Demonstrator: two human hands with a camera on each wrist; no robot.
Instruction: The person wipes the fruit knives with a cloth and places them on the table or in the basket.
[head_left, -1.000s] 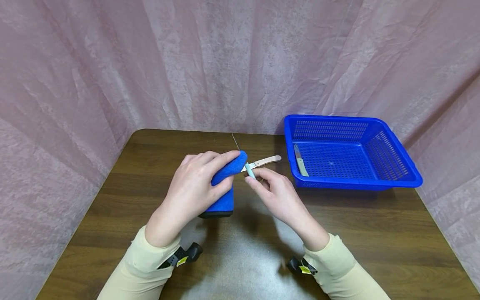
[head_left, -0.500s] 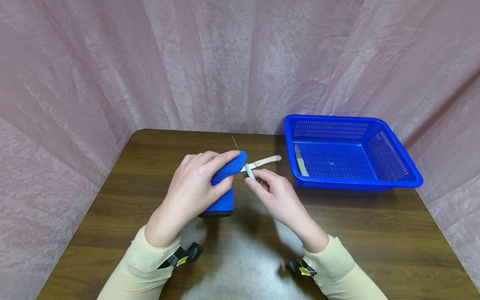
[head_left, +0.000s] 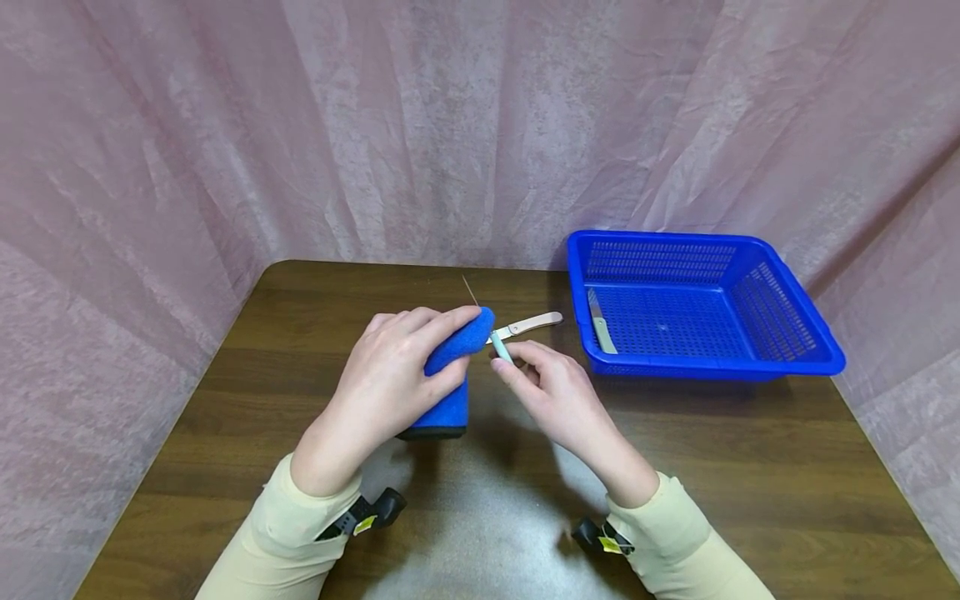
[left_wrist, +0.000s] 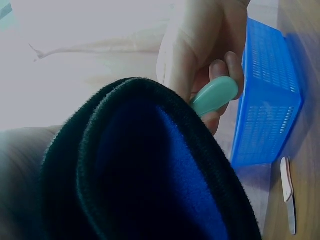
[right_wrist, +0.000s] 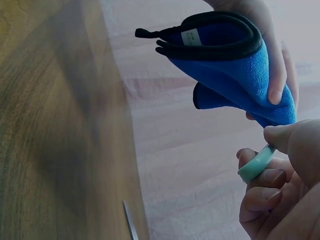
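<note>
While the left hand (head_left: 390, 367) grips a blue cloth (head_left: 446, 408), the right hand (head_left: 561, 390) pinches a mint handle (head_left: 501, 347), rest's mostly hidden by cloth tbh

Pink velvety curtain (head_left: 420, 133) behind a brown wood-grain table (head_left: 765, 458)
Draped folds fill the upper half; pale glare (head_left: 487, 533) whitens bottom centre.

1. A white tag (right_wrist: 191, 37) on the black-edged blue cloth (right_wrist: 225, 75) bears small dark marks, too blurred to read in the right wrist view.
2. A yellow sticker (head_left: 365, 524) sits by the black left wrist camera (head_left: 390, 505); its marks are too small to read.
3. A second yellow sticker (head_left: 610, 544), by the black right wrist camera (head_left: 587, 533), is equally illegible.
</note>
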